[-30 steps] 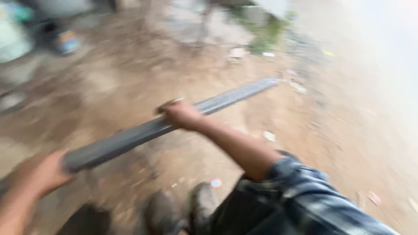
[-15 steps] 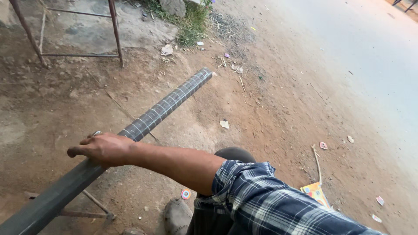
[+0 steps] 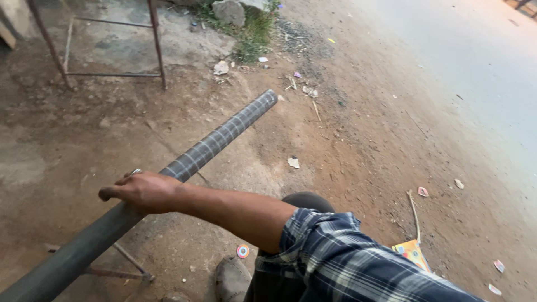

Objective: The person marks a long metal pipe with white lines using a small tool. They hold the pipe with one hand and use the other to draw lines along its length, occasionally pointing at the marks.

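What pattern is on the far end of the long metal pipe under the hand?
A grid of pale crossing lines on the dark grey metal pipe, clearest in the head view.

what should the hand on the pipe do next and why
Probably close the right hand more firmly around the pipe. The hand lies over the top of it, and a long stretch runs out past it with nothing seen under it above the dirt ground. The left hand is out of view, so this is a guess.

right hand point(image 3: 144, 192) on pipe point(image 3: 218, 140) lying over ground point(image 3: 363, 145); metal frame point(image 3: 106, 39) behind, shoe point(image 3: 232, 278) below.
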